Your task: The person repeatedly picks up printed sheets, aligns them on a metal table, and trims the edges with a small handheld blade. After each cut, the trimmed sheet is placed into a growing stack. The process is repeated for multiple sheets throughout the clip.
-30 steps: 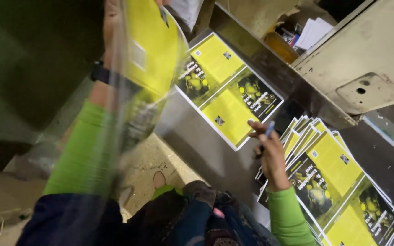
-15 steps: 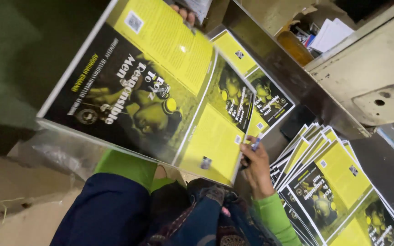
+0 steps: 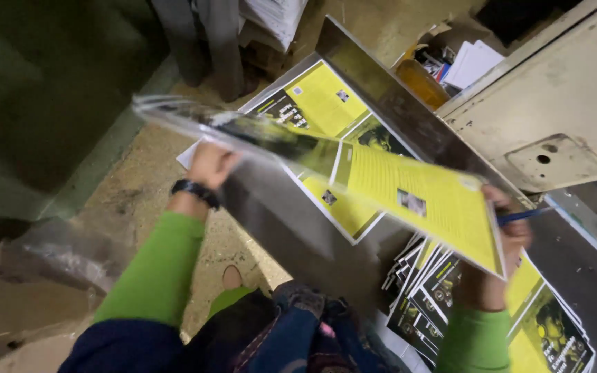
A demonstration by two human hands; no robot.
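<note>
We hold one yellow-and-black printed sheet (image 3: pixel 381 186) in both hands, left hand (image 3: pixel 210 164) and right hand (image 3: pixel 502 242) clenched on its ends above the table (image 3: pixel 278 214), two stacks below, one blue pen (image 3: pixel 523 216) in the right grip

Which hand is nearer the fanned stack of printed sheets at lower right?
Right. The right hand, gripping a blue pen and the lifted sheet, hovers just above the fanned stack. The left hand holds the sheet's far end, well away.
</note>
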